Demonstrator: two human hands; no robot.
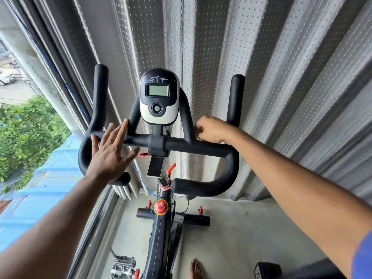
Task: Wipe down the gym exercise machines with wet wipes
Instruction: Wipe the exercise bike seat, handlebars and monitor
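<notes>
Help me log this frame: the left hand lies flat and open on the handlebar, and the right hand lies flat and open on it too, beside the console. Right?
Not quite. In the head view the left hand does lie open on the handlebar, but the right hand is curled into a fist against the bar beside the console. Whether it grips a wipe cannot be told.

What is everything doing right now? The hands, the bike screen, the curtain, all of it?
left hand: open, fingers straight, flat against the handlebar.
right hand: fingers curled at the bar; I cannot tell whether it holds a wipe.
handlebar: upright, held on the left side.
display screen: blank, no numbers showing.
red knob: in place on the frame.
curtain: drawn shut behind the bike.
pedal: no foot on it.
</notes>
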